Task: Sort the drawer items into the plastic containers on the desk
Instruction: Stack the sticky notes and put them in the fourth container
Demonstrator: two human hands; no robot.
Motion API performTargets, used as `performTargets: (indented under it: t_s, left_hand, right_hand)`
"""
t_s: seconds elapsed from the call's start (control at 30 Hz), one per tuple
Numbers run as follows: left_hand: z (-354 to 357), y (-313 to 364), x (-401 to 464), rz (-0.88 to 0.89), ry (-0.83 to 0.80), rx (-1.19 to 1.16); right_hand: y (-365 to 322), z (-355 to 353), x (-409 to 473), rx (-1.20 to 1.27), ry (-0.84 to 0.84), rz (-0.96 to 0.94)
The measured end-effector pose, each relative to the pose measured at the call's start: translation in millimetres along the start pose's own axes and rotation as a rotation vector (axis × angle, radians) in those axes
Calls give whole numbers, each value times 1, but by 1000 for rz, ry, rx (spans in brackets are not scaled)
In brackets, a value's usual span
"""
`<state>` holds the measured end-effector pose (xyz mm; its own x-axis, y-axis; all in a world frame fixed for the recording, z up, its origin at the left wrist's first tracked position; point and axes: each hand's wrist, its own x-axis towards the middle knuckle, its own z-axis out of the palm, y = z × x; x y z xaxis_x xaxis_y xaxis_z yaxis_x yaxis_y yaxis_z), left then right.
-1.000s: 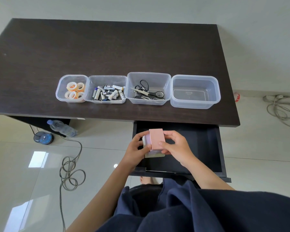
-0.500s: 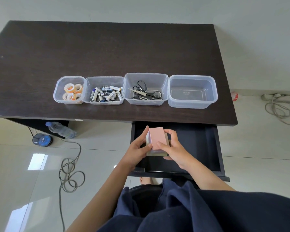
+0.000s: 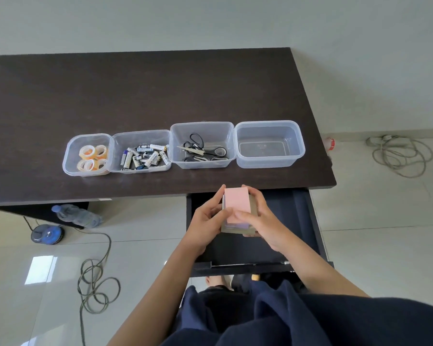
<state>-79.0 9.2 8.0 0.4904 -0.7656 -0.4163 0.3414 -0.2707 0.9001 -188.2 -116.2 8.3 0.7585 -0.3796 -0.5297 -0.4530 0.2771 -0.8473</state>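
Gripping a stack of pads point(image 3: 236, 203) (pink on top), both hands' fingers point(image 3: 256, 198) curled; containers point(image 3: 269, 143) beyond

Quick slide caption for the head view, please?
Both hands, left hand and right hand, hold a stack of sticky notes above the open drawer.

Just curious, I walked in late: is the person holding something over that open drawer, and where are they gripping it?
Yes: a stack of sticky-note pads, pink on top. The left hand and right hand grip its two opposite sides.
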Motion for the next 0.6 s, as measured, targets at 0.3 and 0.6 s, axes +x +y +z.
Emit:
performTargets:
  t_s: [0.3, 0.6]
  left_hand:
    - [16, 55, 45, 108, -23, 119]
    - [2, 103, 115, 133, 225, 556]
  right_hand:
    - [-59, -41, 20, 72, 192, -144]
    - [-135, -84, 94, -189, 226, -201]
